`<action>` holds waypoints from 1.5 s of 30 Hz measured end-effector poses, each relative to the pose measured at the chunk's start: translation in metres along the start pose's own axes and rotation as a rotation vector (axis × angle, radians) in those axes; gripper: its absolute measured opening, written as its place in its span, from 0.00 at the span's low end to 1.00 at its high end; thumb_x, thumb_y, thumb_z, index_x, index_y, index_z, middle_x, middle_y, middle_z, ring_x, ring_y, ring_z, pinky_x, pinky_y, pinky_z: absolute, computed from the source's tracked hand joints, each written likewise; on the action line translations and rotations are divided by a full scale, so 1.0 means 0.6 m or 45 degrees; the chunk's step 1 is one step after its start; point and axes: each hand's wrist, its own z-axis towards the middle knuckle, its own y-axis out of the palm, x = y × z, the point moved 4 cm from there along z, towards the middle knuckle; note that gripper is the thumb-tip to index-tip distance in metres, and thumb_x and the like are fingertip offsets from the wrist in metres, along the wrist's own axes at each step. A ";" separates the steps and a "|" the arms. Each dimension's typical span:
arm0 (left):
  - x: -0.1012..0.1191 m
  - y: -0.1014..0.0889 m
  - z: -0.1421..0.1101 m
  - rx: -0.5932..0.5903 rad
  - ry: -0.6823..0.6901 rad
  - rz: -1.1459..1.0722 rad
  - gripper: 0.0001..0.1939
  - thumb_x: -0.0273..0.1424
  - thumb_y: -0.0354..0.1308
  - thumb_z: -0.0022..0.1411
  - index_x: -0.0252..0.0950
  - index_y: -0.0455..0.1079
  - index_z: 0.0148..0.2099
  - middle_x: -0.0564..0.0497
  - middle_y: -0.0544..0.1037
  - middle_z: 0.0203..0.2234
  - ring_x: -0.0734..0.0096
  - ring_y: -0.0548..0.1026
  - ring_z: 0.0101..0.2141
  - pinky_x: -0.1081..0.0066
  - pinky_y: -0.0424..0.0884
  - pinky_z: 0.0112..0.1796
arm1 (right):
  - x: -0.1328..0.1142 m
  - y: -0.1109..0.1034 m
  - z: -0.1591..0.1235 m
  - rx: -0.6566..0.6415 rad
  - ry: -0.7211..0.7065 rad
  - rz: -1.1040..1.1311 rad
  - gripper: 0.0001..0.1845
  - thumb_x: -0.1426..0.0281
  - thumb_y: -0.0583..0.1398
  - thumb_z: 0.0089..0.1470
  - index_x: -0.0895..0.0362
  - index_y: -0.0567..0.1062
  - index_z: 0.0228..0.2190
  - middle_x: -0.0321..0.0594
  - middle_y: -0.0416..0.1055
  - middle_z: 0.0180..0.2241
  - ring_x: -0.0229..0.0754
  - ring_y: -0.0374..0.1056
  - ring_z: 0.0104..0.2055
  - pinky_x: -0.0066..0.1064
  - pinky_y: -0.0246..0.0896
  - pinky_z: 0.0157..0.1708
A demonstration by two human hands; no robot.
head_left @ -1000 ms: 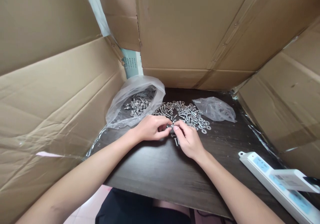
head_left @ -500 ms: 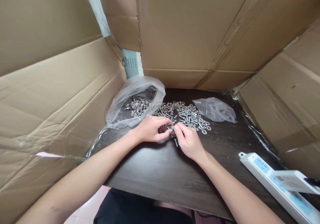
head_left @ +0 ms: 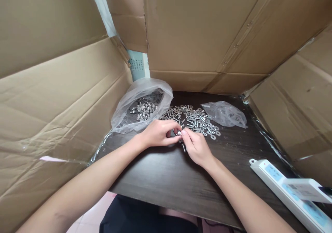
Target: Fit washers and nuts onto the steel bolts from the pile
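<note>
My left hand and my right hand meet over the dark table, fingertips pinched together on a small metal bolt. Another bolt lies on the table just under my right hand. Right behind the hands spreads a loose pile of bolts and washers. A clear plastic bag to the left of the pile holds more assembled bolts.
A smaller, crumpled clear bag lies right of the pile. A white power strip rests at the table's right front. Cardboard walls close in the table on the left, back and right.
Both hands stay pinched on the small bolt, with the fingers shifting only slightly. The camera view has drifted a little.
</note>
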 end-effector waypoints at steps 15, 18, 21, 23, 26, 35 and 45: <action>-0.017 0.001 -0.002 -0.069 -0.103 0.063 0.11 0.39 0.62 0.70 0.35 0.74 0.45 0.52 0.82 0.34 0.75 0.76 0.27 0.75 0.68 0.30 | -0.004 -0.009 0.001 0.112 -0.055 0.015 0.06 0.70 0.55 0.65 0.55 0.71 0.40 0.32 0.69 0.25 0.37 0.63 0.22 0.29 0.56 0.25; -0.017 0.001 -0.002 -0.041 -0.085 0.067 0.11 0.38 0.62 0.70 0.36 0.74 0.46 0.52 0.82 0.34 0.75 0.77 0.28 0.76 0.68 0.30 | -0.002 -0.009 0.001 0.110 -0.031 0.030 0.06 0.69 0.55 0.65 0.55 0.72 0.40 0.31 0.67 0.23 0.38 0.62 0.22 0.29 0.55 0.24; -0.014 0.001 -0.003 -0.001 -0.037 0.068 0.09 0.36 0.62 0.70 0.35 0.75 0.47 0.52 0.82 0.34 0.75 0.77 0.28 0.76 0.68 0.30 | 0.000 -0.009 0.001 0.095 0.009 0.043 0.08 0.67 0.55 0.67 0.56 0.73 0.41 0.31 0.67 0.23 0.38 0.62 0.22 0.29 0.54 0.24; -0.013 0.001 -0.003 0.017 -0.016 0.064 0.09 0.34 0.62 0.70 0.35 0.75 0.48 0.52 0.82 0.35 0.75 0.77 0.28 0.76 0.68 0.31 | 0.000 -0.008 0.002 0.066 0.024 0.045 0.10 0.66 0.55 0.67 0.57 0.74 0.41 0.32 0.68 0.23 0.38 0.63 0.22 0.29 0.54 0.24; -0.012 0.001 -0.003 0.015 -0.023 0.063 0.09 0.34 0.62 0.70 0.36 0.75 0.49 0.52 0.82 0.35 0.75 0.78 0.29 0.76 0.69 0.31 | -0.001 -0.005 0.002 0.029 0.019 0.043 0.11 0.66 0.55 0.68 0.57 0.75 0.43 0.33 0.70 0.24 0.39 0.64 0.23 0.29 0.56 0.25; -0.009 0.002 -0.002 -0.009 -0.040 0.059 0.08 0.33 0.61 0.70 0.36 0.74 0.47 0.52 0.83 0.34 0.75 0.77 0.27 0.75 0.69 0.31 | 0.005 -0.002 0.000 0.034 0.006 0.007 0.13 0.65 0.52 0.71 0.55 0.73 0.36 0.37 0.74 0.29 0.41 0.69 0.29 0.30 0.58 0.32; -0.007 0.000 0.000 -0.056 -0.099 0.032 0.08 0.36 0.63 0.67 0.36 0.74 0.43 0.55 0.80 0.30 0.76 0.76 0.25 0.75 0.67 0.30 | -0.001 -0.004 0.000 0.078 -0.077 -0.090 0.19 0.66 0.53 0.71 0.54 0.65 0.26 0.33 0.66 0.22 0.37 0.62 0.23 0.29 0.51 0.27</action>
